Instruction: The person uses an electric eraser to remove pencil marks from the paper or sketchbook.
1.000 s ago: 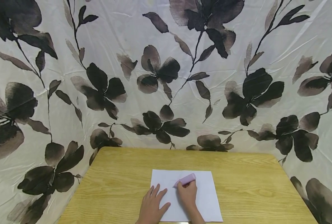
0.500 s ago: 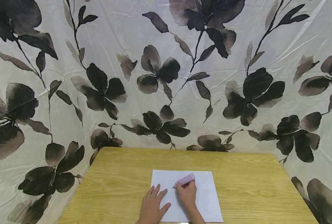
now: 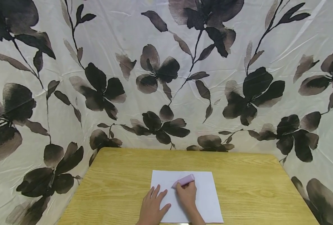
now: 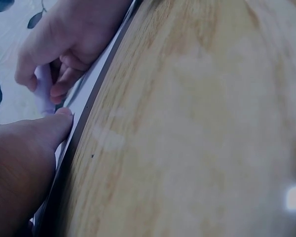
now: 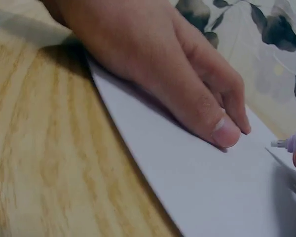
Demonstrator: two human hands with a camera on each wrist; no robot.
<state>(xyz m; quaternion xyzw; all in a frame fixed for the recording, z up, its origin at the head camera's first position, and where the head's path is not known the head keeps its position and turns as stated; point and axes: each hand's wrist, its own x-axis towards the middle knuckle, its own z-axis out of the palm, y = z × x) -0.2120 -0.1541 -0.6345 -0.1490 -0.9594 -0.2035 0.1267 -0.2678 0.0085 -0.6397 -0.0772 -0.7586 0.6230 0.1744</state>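
A white sheet of paper (image 3: 208,200) lies near the table's front edge. My left hand (image 3: 152,206) rests flat on its left side, fingers spread and thumb pointing inward; the right wrist view shows this hand's thumb (image 5: 224,133) against the paper. My right hand (image 3: 188,195) pinches a thick lilac marker (image 3: 186,179) between thumb and fingers. The marker slants, its butt toward the upper right and its thin tip down-left, close over the middle of the sheet. In the right wrist view the pale tip (image 5: 278,143) shows at the right edge, meeting its shadow.
The yellow wood-grain table (image 3: 121,175) stretches around the paper on all sides. Behind and beside it hangs a white cloth (image 3: 113,37) printed with dark flowers.
The marker and my right hand have shifted very slightly left over the paper. My left hand has stayed in place. The head view has moved a touch.
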